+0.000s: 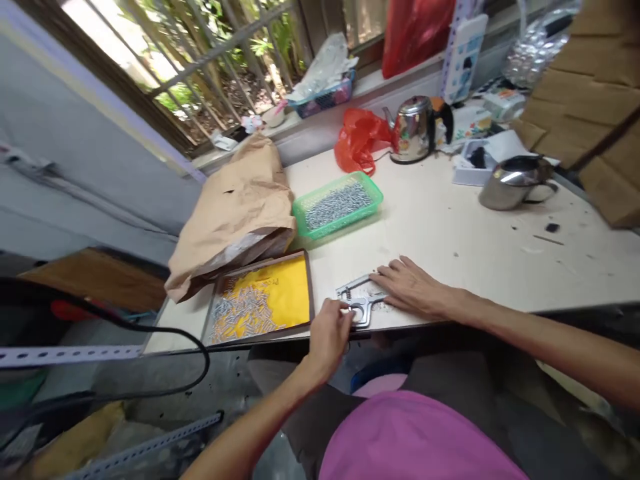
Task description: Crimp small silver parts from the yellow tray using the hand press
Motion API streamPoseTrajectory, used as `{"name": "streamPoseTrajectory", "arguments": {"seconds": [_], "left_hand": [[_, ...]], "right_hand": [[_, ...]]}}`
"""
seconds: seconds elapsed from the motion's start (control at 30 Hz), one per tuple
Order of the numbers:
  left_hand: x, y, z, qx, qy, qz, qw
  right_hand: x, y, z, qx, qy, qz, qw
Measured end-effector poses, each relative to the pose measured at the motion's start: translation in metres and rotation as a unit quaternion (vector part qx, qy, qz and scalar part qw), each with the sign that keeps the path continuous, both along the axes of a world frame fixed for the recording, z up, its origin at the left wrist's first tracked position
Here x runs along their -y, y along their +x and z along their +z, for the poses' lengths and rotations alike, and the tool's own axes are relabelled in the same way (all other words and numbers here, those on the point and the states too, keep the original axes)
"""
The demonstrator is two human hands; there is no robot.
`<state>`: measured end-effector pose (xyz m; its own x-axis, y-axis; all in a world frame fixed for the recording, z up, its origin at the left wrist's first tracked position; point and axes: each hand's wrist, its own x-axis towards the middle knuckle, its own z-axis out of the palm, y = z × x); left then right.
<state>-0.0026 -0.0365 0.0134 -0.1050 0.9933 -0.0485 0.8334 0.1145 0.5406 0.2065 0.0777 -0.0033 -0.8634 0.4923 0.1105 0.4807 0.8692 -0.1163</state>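
A flat grey metal jig (pixel 358 297) lies at the near edge of the pale table (pixel 450 233). My left hand (pixel 329 337) is at the jig's near left corner, fingers curled and pinched on something I cannot make out. My right hand (pixel 411 288) lies flat on the jig's right side, fingers stretched out towards the left. A few small metal pieces lie under and beside its fingers. To the left, a brown-framed yellow tray (pixel 293 290) holds several small silver pins. Behind it sits a green plastic basket (pixel 373 197) full of similar pins.
A crumpled brown paper bag (pixel 235 207) lies at the table's left. At the back stand a steel kettle (pixel 413 130), an orange plastic bag (pixel 357 137) and a steel jug (pixel 515 181). Cardboard (pixel 590 100) leans at the right. A black cable (pixel 190 333) loops below left.
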Motion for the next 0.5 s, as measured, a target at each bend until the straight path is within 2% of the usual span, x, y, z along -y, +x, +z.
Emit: {"name": "streamPoseTrajectory", "arguments": {"seconds": [0.07, 0.13, 0.3, 0.5], "left_hand": [[-0.007, 0.012, 0.003, -0.082, 0.058, -0.083, 0.991], [-0.02, 0.022, 0.003, -0.146, 0.057, -0.144, 0.977], [-0.054, 0.027, -0.003, -0.204, -0.005, -0.233, 0.951], [-0.065, 0.018, -0.009, -0.226, 0.011, -0.31, 0.923]], "right_hand": [[0.001, 0.001, -0.01, -0.026, 0.021, 0.009, 0.999], [0.0, 0.002, -0.022, -0.05, 0.038, 0.018, 0.998], [-0.004, 0.008, -0.043, -0.108, 0.02, 0.019, 0.994], [-0.009, 0.007, -0.045, -0.098, -0.045, 0.002, 0.994]]}}
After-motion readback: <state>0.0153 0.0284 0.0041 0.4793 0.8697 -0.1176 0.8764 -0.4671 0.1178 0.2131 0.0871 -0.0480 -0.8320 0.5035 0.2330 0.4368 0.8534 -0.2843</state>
